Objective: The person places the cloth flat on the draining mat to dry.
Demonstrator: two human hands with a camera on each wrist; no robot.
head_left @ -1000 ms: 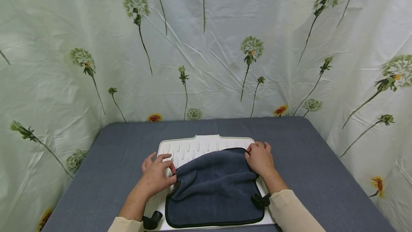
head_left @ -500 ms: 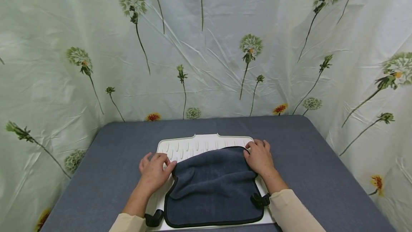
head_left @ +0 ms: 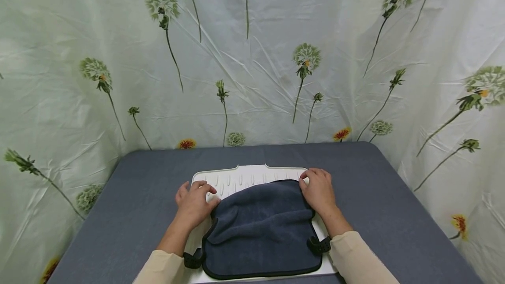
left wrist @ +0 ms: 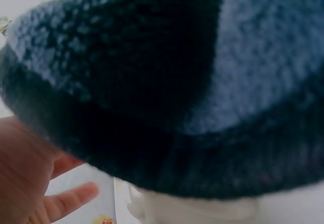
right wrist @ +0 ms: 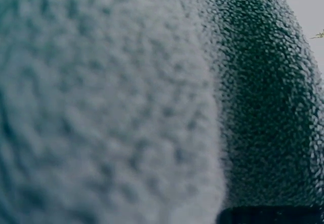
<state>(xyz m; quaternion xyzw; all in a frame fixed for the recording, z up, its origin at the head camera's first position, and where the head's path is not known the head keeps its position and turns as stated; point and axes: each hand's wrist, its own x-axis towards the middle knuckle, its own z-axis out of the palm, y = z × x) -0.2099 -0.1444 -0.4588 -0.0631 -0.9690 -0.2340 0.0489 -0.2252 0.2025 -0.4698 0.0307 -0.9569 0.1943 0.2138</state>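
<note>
A dark blue plush cloth with black trimmed edges lies over a white ribbed draining board. Wrinkles cross its middle, and its upper left edge slants down. My left hand is at the upper left corner, its thumb touching the cloth and its index finger bent apart from the thumb. At the upper right corner is my right hand, with a small gap between thumb and index finger. In the left wrist view, the cloth covers part of my fingers. Blurred fabric fills most of the right wrist view.
Grey fabric covers the table around the board. Behind and to the sides hangs a pale curtain printed with dandelions. Each wrist wears a black camera mount; both mounts are close to the cloth's side edges.
My left hand has moved up and slightly right, taking the cloth's left corner up, and its finger and thumb have parted. My right thumb and index finger have shifted slightly up and spread apart.
</note>
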